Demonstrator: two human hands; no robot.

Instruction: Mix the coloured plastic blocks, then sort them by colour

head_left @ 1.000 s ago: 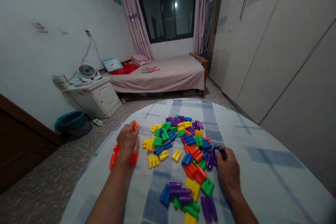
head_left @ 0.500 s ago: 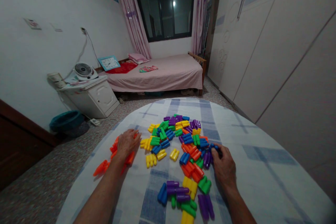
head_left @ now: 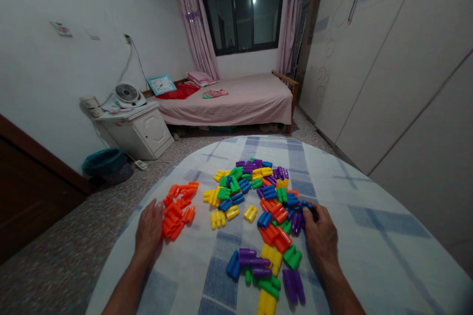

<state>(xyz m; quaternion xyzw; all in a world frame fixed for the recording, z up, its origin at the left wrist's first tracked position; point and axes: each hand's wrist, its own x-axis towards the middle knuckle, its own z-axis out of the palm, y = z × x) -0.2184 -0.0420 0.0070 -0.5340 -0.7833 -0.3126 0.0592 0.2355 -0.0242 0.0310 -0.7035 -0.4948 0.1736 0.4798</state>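
Observation:
A heap of plastic building pieces [head_left: 264, 206] in yellow, green, blue, purple and red lies on a round table under a checked cloth [head_left: 369, 236]. A separate cluster of orange pieces [head_left: 179, 209] lies at the left. My left hand [head_left: 148, 229] rests flat beside the orange cluster, fingers stretched out, its edge touching the nearest pieces. My right hand [head_left: 320, 234] lies at the right side of the heap with its fingers curled on a blue piece [head_left: 306, 205].
Beyond the table stand a pink-covered bed [head_left: 236, 101], a white bedside cabinet [head_left: 136, 130] with a small fan [head_left: 126, 94], and a teal basin [head_left: 104, 161] on the floor. Wardrobe doors [head_left: 388, 59] line the right wall.
My left hand has slid back toward me off the orange pieces, which now lie uncovered in a cluster. My right hand has stayed at the heap's right side.

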